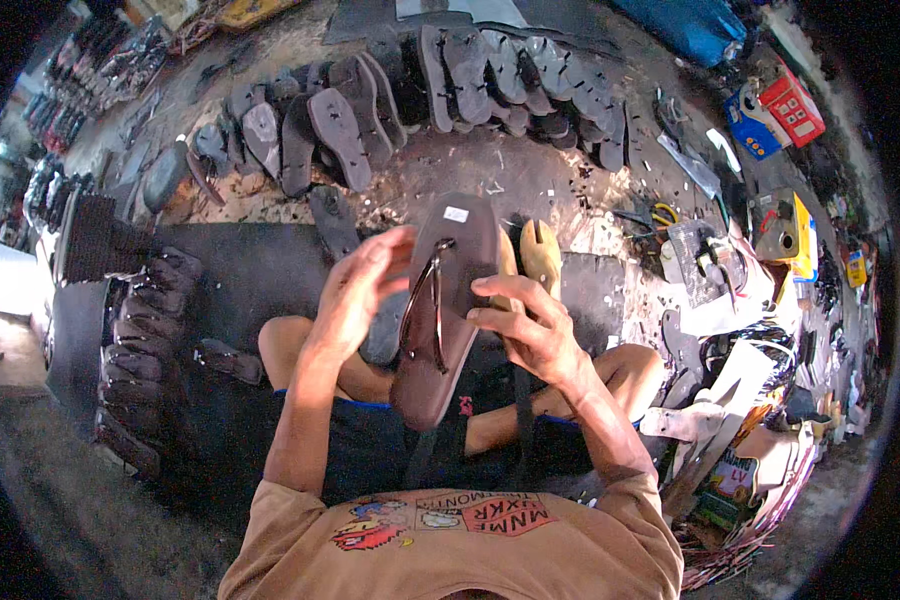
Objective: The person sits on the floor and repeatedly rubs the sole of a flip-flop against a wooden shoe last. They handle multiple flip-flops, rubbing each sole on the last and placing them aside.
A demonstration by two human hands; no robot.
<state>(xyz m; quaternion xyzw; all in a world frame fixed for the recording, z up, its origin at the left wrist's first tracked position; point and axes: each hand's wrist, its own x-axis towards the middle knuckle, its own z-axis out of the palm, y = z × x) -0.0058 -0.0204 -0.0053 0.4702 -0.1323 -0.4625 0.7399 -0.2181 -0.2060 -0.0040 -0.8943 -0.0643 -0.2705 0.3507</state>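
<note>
A dark brown flip-flop (pixel 460 270) with a shiny thong strap and a small white sticker at its toe end is held up in front of my lap. My right hand (pixel 535 335) grips its right edge between thumb and fingers. Beside its left edge, my left hand (pixel 355 295) has its fingers stretched out and holds nothing. Two pale yellow foot-shaped forms stand behind the flip-flop; the right form (pixel 540 255) has a slot at its end, and the other is partly covered. A grey sole (pixel 382 330) lies below my left hand.
Rows of dark soles (pixel 340 140) lie on the floor ahead. Stacked brown flip-flops (pixel 135 370) line my left side. At the right are yellow-handled scissors (pixel 662 215), a yellow box (pixel 795 235), a red-and-blue box (pixel 790 105) and scattered scraps.
</note>
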